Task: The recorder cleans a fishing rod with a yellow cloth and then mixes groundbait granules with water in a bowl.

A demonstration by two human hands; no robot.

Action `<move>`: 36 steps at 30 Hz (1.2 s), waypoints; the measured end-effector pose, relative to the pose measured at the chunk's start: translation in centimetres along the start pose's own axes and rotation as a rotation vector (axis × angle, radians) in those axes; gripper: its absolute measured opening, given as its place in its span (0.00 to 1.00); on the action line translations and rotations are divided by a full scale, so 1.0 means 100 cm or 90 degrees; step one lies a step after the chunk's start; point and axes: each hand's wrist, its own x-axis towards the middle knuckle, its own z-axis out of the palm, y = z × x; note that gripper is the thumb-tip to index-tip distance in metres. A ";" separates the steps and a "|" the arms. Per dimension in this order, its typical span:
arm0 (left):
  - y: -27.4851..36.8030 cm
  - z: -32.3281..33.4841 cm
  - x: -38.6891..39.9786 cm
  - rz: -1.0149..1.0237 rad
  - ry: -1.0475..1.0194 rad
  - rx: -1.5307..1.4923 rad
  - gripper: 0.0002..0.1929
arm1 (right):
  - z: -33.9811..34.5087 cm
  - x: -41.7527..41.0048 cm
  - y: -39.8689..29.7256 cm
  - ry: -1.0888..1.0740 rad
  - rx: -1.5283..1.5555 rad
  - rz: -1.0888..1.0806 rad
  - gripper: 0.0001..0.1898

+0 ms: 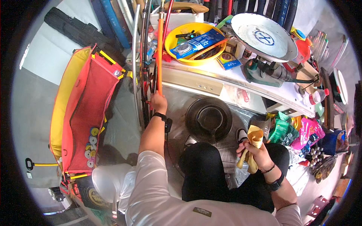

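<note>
My left hand, arm stretched forward, grips an orange pole near its lower end. Several dark slender rods and a silver one stand just left of it. In my right hand, above my right thigh, is a crumpled yellow cloth, its folded top rising over the thumb and its loose ends hanging below. On the floor between the hands sits a round black basin or stand.
A long red and yellow fabric bag with spools lies left. The white bench ahead bears a yellow basin and a dial-type scale with a white enamel pan. Coloured packets are piled right.
</note>
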 end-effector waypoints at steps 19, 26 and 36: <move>-0.014 0.046 0.004 -0.053 0.132 0.014 0.10 | -0.003 0.003 0.001 -0.008 -0.013 0.022 0.07; -0.017 0.042 -0.007 0.015 0.115 0.019 0.11 | -0.015 0.001 0.001 -0.065 0.035 0.033 0.16; -0.022 0.003 -0.034 -0.053 0.068 -0.291 0.16 | -0.056 -0.010 -0.022 -0.012 0.312 0.038 0.17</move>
